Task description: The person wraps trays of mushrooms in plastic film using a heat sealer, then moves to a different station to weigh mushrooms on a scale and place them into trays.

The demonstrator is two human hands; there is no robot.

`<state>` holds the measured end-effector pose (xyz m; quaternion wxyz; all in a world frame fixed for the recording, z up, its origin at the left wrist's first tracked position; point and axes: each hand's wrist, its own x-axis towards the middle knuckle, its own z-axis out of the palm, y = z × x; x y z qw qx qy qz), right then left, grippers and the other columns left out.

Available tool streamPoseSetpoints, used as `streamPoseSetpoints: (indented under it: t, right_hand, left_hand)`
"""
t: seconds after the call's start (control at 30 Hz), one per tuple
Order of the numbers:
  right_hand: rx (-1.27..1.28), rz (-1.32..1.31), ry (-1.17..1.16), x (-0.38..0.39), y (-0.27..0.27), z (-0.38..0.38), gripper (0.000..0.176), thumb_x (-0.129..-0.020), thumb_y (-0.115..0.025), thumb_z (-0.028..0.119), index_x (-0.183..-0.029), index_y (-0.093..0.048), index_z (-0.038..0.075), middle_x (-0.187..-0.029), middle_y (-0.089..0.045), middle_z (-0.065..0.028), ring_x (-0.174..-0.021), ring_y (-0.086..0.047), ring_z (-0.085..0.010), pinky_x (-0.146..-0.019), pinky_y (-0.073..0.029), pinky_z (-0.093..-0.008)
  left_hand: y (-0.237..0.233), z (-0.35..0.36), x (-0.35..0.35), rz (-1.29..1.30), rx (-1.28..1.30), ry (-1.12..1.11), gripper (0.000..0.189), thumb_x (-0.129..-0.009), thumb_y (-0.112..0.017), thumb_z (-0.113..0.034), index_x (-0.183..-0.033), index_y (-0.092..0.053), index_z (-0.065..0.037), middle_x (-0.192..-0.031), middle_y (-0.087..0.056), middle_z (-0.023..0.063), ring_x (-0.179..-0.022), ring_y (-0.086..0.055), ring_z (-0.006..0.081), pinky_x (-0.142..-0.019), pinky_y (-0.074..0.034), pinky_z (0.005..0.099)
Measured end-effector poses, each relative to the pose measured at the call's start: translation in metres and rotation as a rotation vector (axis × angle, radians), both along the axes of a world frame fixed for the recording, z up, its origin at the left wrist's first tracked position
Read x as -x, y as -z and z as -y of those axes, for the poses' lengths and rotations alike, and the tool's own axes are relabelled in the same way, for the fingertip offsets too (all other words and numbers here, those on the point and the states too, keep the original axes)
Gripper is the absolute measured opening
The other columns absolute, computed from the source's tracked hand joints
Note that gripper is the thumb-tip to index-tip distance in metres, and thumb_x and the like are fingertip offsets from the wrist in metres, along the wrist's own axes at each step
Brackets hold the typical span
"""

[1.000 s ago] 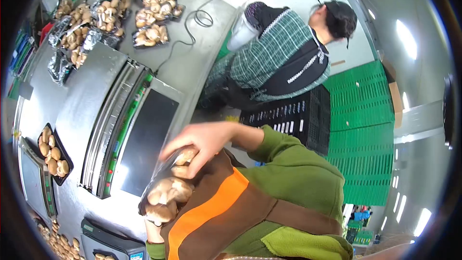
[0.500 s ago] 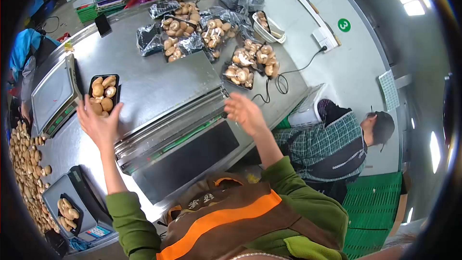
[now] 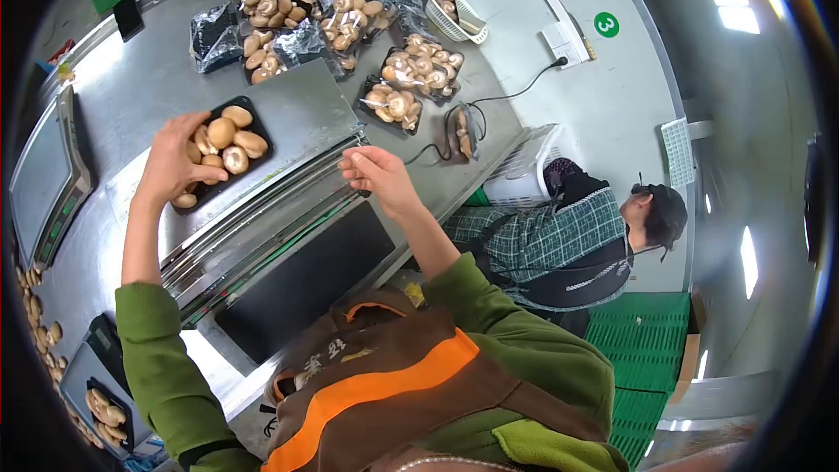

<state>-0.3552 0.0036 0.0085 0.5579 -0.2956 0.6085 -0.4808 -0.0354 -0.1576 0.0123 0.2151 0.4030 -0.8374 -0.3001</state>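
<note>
Tray [image 3: 257, 115]: black, heaped with bare mushrooms [image 3: 223, 133]; beyond the rollers of your machine [image 3: 306, 275], in from the near edge of the worktop [image 3: 166, 44]. Resting or slightly raised: cannot tell.

Left hand [image 3: 177, 157]: yours, spread across the tray's left end, fingers at its far side, thumb over the mushrooms. Firmness of hold: cannot tell.

Right hand [image 3: 371, 177]: yours, over the rollers' right end, fingers half curled. Anything pinched between them: cannot tell.

Risks, as judged: uncovered mushrooms may roll over the rim if you tip the tray; your thumb may bruise a cap if it presses hard; smooth steel may let the tray slide; the cord [image 3: 428, 153] may catch your right sleeve if you reach farther right.

Containers, outward: film-covered packs [image 3: 422, 67] of mushrooms, grouped toward the worktop's far right corner; white basket [image 3: 472, 28] at the right edge, mushrooms inside; second tray [image 3: 128, 431] on a scale at the near left corner, mushrooms inside; white crate [image 3: 516, 188] past the right edge, contents unclear.
</note>
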Motion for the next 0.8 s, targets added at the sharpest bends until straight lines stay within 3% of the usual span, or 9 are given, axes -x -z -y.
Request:
streamPoseSetpoints:
  t: [0.2, 0.3, 0.37, 0.4, 0.47, 0.53, 0.67, 0.77, 0.8]
  right_hand:
    - [0.095, -0.114, -0.01, 0.009, 0.006, 0.002, 0.02, -0.093, -0.056, 0.018, -0.102, -0.062, 0.002, -0.092, -0.065, -0.0035, -0.079, -0.059, -0.0091, -0.068, -0.047, -0.0222]
    - [0.238, -0.416, -0.05, 0.024, 0.02, 0.005, 0.02, -0.089, -0.061, 0.02, -0.099, -0.064, 0.004, -0.09, -0.065, -0.0049, -0.079, -0.061, -0.0157, -0.07, -0.048, -0.0284]
    - [0.219, -1.071, -0.17, 0.034, 0.015, 0.002, 0.024, -0.083, -0.066, 0.029, -0.092, -0.068, 0.006, -0.086, -0.064, -0.0072, -0.082, -0.061, -0.0244, -0.075, -0.048, -0.0369]
    - [0.231, -1.06, -0.166, 0.032, 0.015, 0.002, 0.024, -0.083, -0.066, 0.029, -0.092, -0.068, 0.006, -0.086, -0.064, -0.0072, -0.082, -0.061, -0.0244, -0.075, -0.048, -0.0369]
    - [0.181, -1.467, -0.223, 0.023, 0.012, 0.001, 0.03, -0.08, -0.066, 0.039, -0.084, -0.07, 0.009, -0.083, -0.062, -0.0088, -0.086, -0.059, -0.0296, -0.08, -0.046, -0.0414]
    - [0.188, -1.519, -0.258, 0.005, 0.017, 0.006, 0.034, -0.079, -0.065, 0.044, -0.079, -0.071, 0.01, -0.084, -0.062, -0.0085, -0.087, -0.059, -0.0274, -0.079, -0.047, -0.0401]
    - [0.069, -1.24, -0.392, -0.018, 0.034, 0.021, 0.03, -0.08, -0.067, 0.038, -0.075, -0.069, 0.008, -0.071, -0.06, -0.004, -0.062, -0.057, -0.0243, -0.063, -0.048, -0.0389]
    - [-0.105, 0.233, -0.146, 0.001, 0.019, 0.015, 0.025, -0.086, -0.064, 0.027, -0.073, -0.052, 0.009, -0.061, -0.038, 0.0069, -0.046, -0.032, -0.0041, -0.039, -0.028, -0.0192]
    - [-0.156, 0.346, -0.099, -0.004, 0.008, 0.009, 0.023, -0.088, -0.061, 0.025, -0.075, -0.047, 0.012, -0.06, -0.034, 0.0073, -0.046, -0.027, -0.002, -0.038, -0.022, -0.0147]
  left_hand:
    - [-0.011, -0.03, 0.025, 0.009, 0.153, 0.067, 0.101, -0.045, -0.088, -0.034, -0.132, -0.045, -0.006, -0.13, -0.05, 0.0167, -0.121, -0.045, 0.0332, -0.104, -0.033, 0.0404]
    - [-0.024, -0.065, 0.006, -0.185, 0.226, -0.391, 0.078, -0.066, -0.081, -0.024, -0.133, -0.045, -0.005, -0.131, -0.049, 0.0168, -0.122, -0.045, 0.0315, -0.102, -0.036, 0.0392]
    - [-0.017, -0.098, -0.018, -0.22, 0.185, -0.68, 0.036, -0.08, -0.071, -0.017, -0.11, -0.06, 0.001, -0.104, -0.06, 0.0169, -0.097, -0.058, 0.0269, -0.086, -0.044, 0.0351]
    - [-0.008, -0.119, -0.033, -0.132, 0.14, -0.829, 0.027, -0.082, -0.069, -0.021, -0.092, -0.063, 0.003, -0.082, -0.061, 0.0149, -0.077, -0.059, 0.0261, -0.073, -0.046, 0.0362]
    - [-0.004, -0.16, -0.036, 0.175, -0.093, -1.019, 0.038, -0.081, -0.068, -0.036, -0.074, -0.068, 0.002, -0.072, -0.061, 0.0154, -0.067, -0.058, 0.0299, -0.065, -0.046, 0.0399]
    - [0.019, -0.181, -0.034, 0.371, -0.061, -0.935, 0.041, -0.078, -0.069, -0.043, -0.068, -0.071, -0.003, -0.076, -0.063, 0.0175, -0.076, -0.059, 0.0326, -0.071, -0.046, 0.043]
    - [0.019, -0.183, -0.022, 0.399, -0.018, -0.825, 0.039, -0.079, -0.069, -0.038, -0.067, -0.068, -0.001, -0.07, -0.061, 0.014, -0.07, -0.058, 0.0274, -0.068, -0.046, 0.0393]
    - [0.023, -0.181, -0.034, -0.449, -0.462, -0.855, 0.038, -0.087, -0.064, -0.025, -0.059, -0.044, -0.007, -0.051, -0.04, 0.0, -0.045, -0.036, 0.0069, -0.04, -0.028, 0.0245]
    - [0.014, -0.182, -0.037, -0.663, -0.8, -0.828, 0.037, -0.089, -0.062, -0.026, -0.061, -0.041, -0.012, -0.052, -0.037, -0.0038, -0.043, -0.03, 0.0049, -0.037, -0.021, 0.0214]
